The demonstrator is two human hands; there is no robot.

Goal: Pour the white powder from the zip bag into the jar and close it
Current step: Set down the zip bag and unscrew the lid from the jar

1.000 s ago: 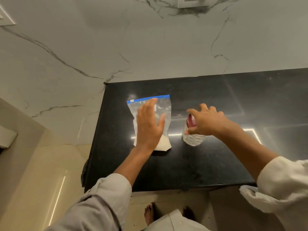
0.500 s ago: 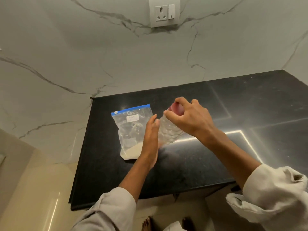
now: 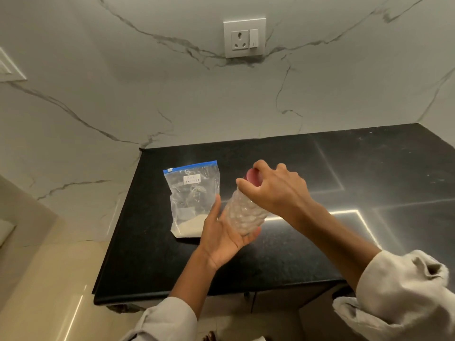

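A clear zip bag with a blue seal strip and a small white label lies flat on the black counter, white powder gathered at its near end. A clear, bumpy plastic jar with a red lid is tilted above the counter, just right of the bag. My left hand cups the jar's base from below, palm up. My right hand grips the red lid from above, hiding most of it.
The counter meets a marbled white wall at the back, with a socket and switch plate high up. The counter's left edge drops to a beige floor. Rolled light sleeves cover both forearms.
My right hand has lifted the jar off the counter and tilted it. My left hand has left the bag and moved under the jar's base. The view has tilted upward.
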